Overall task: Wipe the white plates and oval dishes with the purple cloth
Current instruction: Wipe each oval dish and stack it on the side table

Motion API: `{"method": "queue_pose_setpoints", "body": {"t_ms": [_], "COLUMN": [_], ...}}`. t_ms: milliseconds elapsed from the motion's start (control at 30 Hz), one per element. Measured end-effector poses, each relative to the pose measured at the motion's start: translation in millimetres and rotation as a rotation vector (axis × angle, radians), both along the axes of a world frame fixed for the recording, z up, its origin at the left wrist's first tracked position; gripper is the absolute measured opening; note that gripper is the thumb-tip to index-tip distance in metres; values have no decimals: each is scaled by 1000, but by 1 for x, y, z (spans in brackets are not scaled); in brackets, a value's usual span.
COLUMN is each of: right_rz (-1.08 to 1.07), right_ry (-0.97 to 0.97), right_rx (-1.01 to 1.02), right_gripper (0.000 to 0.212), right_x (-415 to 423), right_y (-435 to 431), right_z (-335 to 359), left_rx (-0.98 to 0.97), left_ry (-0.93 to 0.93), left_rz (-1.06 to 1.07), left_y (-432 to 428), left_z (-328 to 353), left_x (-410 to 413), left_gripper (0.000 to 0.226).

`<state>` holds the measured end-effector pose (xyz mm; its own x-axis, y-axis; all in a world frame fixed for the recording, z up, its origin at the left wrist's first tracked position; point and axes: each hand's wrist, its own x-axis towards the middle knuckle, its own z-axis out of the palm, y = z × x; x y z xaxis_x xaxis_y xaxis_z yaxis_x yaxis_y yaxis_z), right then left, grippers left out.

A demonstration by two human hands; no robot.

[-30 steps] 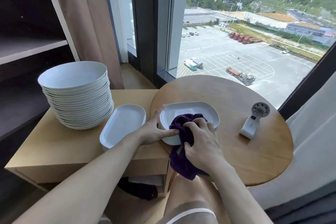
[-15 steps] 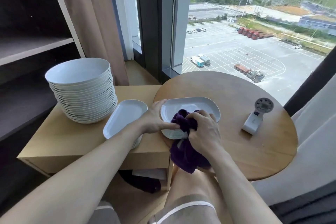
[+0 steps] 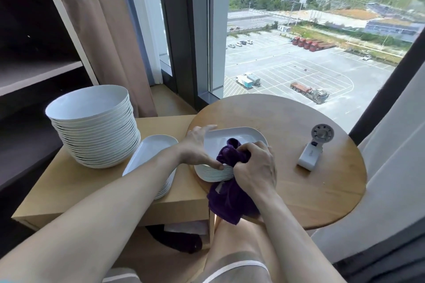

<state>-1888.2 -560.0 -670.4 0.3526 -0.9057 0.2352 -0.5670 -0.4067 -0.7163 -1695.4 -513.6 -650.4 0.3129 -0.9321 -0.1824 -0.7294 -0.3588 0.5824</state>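
Round wooden table point(image 3: 299, 190) by the window point(image 3: 287, 64) | small white handheld fan point(image 3: 315, 147) lying flat on its right side | low wooden side table point(image 3: 69, 190) butting up on the left | brown curtain point(image 3: 110, 53) behind, clipped up top | car park outside, red trucks point(image 3: 308, 43) in a row

Right hand point(image 3: 255, 167) drags the purple cloth point(image 3: 230, 154) a bit toward the right end of the top white oval dish point(image 3: 239, 135), and the cloth's scrunched tighter now. Left hand point(image 3: 197, 147) stretches its fingers further along that dish's far rim.
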Motion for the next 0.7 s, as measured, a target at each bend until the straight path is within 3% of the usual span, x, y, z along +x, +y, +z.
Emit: {"method": "queue_pose_setpoints", "body": {"t_ms": [700], "right_rz": [33], "right_ry": [-3], "right_rx": [-24], "right_gripper": [33], "right_x": [-1], "right_y": [2], "right_z": [-5], "left_rx": [301], "left_ry": [-292], "left_rz": [-87], "left_y": [-30], "left_z": [8], "left_x": [10], "left_gripper": [153]}}
